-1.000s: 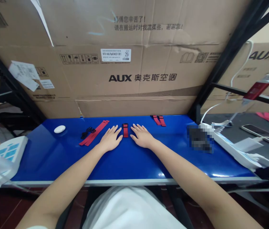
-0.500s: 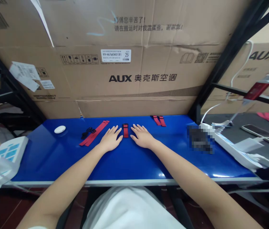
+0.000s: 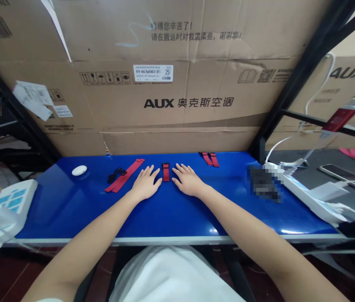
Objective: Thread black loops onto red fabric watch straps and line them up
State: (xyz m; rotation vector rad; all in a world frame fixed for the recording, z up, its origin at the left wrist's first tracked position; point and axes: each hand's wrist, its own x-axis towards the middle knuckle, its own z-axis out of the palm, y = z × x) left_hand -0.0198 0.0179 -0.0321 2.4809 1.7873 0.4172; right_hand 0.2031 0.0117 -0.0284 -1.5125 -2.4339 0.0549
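Observation:
My left hand lies flat and open on the blue table, fingers spread. My right hand lies flat and open beside it. Between the two hands sits a short red strap with a black buckle; neither hand holds it. A long red strap lies just left of my left hand, with a small black clip next to it. Two short red straps rest at the table's far edge, right of my right hand.
A white round puck sits at the far left. A white device with blue buttons overhangs the left edge. A white power strip and cables lie right. Cardboard boxes wall the back. A person sits far left.

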